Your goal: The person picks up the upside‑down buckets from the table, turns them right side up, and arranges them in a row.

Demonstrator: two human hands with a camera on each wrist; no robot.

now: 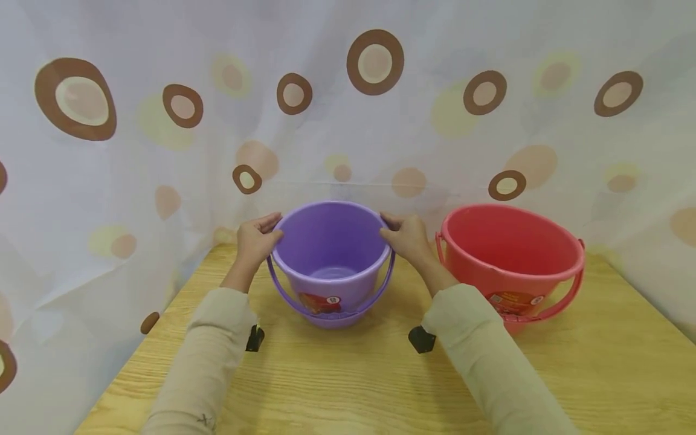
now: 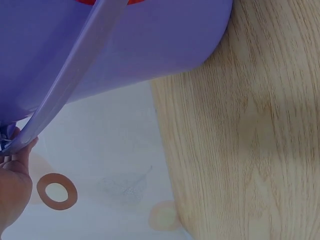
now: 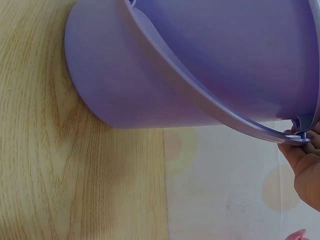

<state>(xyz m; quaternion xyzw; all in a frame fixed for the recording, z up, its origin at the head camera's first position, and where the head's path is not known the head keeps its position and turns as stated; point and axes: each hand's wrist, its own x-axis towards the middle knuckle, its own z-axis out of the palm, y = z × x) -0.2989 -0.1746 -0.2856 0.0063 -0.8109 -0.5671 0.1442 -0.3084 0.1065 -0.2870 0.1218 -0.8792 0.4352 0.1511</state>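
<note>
A purple bucket (image 1: 337, 289) stands upright at the middle of the table, its wide mouth tipped into my view. At its left rim my left hand (image 1: 258, 240) holds on, thumb over the edge and fingers along the outside. My right hand (image 1: 408, 238) grips the opposite rim the same way, close to where the handle joins. The bucket's purple handle (image 3: 200, 99) hangs down in front, across a red label (image 1: 318, 302). In the left wrist view, the fingers (image 2: 19, 159) are partly hidden behind the handle's end.
A red bucket (image 1: 473, 266) with its handle lowered stands just right of my right forearm. Beneath both is a wood-grain table (image 1: 337, 386). A pale curtain with brown rings (image 1: 326, 145) hangs behind and along the sides.
</note>
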